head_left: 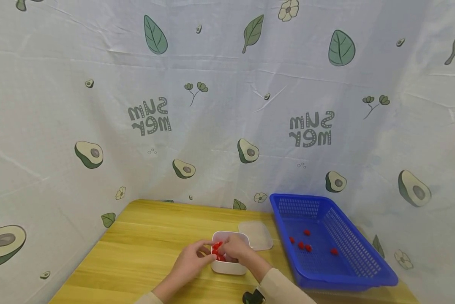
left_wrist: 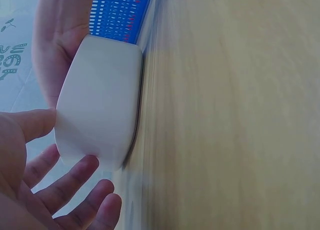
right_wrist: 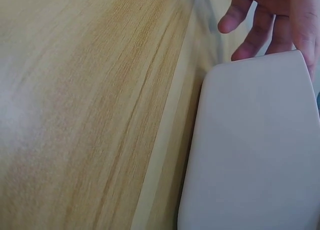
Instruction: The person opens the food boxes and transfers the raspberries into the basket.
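One box [head_left: 229, 268] sits on the table [head_left: 155, 232]. Left hand [head_left: 192, 257], spread, touches it; right hand [head_left: 235, 248] dips inside, grip hidden.

Clear tabletop [head_left: 136, 245] left, basket [head_left: 345, 281] right of box [head_left: 228, 268]

smooth plastic box [head_left: 228, 267], wood-grained table [head_left: 151, 236]

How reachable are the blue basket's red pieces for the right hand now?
Probably yes, once the right hand leaves the white box; the blue basket is open-topped, nothing covering the red pieces.
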### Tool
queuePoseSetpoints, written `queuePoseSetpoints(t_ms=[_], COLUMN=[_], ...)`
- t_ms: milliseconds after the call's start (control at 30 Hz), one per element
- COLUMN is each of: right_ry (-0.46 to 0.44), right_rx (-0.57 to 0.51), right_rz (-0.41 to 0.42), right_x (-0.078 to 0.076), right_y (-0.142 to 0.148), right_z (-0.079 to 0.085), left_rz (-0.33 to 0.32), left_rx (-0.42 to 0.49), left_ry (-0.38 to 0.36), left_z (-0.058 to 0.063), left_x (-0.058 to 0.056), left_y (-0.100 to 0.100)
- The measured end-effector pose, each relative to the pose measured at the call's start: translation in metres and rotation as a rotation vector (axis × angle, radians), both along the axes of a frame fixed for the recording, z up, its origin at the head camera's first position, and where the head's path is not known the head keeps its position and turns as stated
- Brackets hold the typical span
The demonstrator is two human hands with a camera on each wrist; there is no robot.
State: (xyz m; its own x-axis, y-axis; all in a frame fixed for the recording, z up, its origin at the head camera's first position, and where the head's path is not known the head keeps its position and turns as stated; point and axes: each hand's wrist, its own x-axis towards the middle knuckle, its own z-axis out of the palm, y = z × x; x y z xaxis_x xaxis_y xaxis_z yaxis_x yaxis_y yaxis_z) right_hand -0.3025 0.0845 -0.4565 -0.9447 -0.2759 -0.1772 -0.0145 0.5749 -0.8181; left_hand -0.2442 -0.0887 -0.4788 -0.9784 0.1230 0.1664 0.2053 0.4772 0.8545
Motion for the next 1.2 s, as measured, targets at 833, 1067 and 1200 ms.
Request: queuePoseSetpoints(t_ms=[833, 1067, 1200], right_ry=[0.098, 0.115, 0.119], right_rx=[0.081, 0.059, 0.043], right_rz=[-0.003, 0.018, 0.015], right_x=[-0.005, -0.004, -0.005], right_y=[0.002, 0.010, 0.015], right_z=[0.019, 0.031, 0.039], left_rz=[0.005, 0.009, 0.006], left_rx=[-0.010, -0.012, -0.010], left_ry=[0.028, 0.013, -0.009], left_z=[-0.001, -0.003, -0.003], left_x=[0.001, -0.001, -0.001], left_y=[-0.001, -0.001, 0.000])
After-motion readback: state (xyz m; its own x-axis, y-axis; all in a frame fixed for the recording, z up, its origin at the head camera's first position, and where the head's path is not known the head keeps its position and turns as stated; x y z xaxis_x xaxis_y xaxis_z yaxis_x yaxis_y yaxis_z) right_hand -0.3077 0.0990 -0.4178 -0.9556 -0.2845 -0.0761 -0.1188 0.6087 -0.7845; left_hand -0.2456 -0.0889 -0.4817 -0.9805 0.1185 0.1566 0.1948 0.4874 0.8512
